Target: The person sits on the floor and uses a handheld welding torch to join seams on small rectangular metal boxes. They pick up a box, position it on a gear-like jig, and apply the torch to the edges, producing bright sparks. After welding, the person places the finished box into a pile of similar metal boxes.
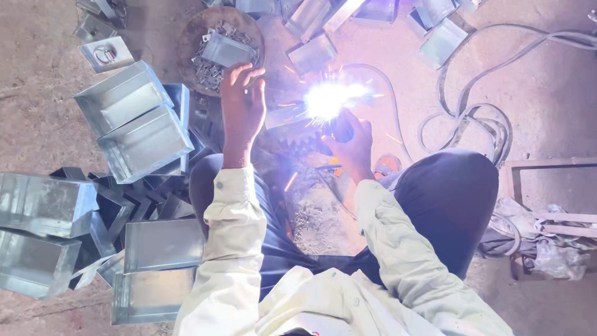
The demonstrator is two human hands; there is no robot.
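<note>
A bright white welding arc [328, 98] throws sparks in front of me at floor level. My right hand [351, 143] is closed around a dark welding electrode holder just below the arc. My left hand [241, 102] is raised with fingers spread, held up to the left of the arc, holding nothing. The metal workpiece [286, 118] under the arc is mostly washed out by glare. I crouch with my knees on either side, in cream sleeves.
Several shiny sheet-metal boxes [134, 121] lie stacked at my left and along the top. A round pan [189, 31] holds small metal pieces. Welding cables [472, 118] coil on the dirt floor at right, beside a metal frame [547, 163] and rags.
</note>
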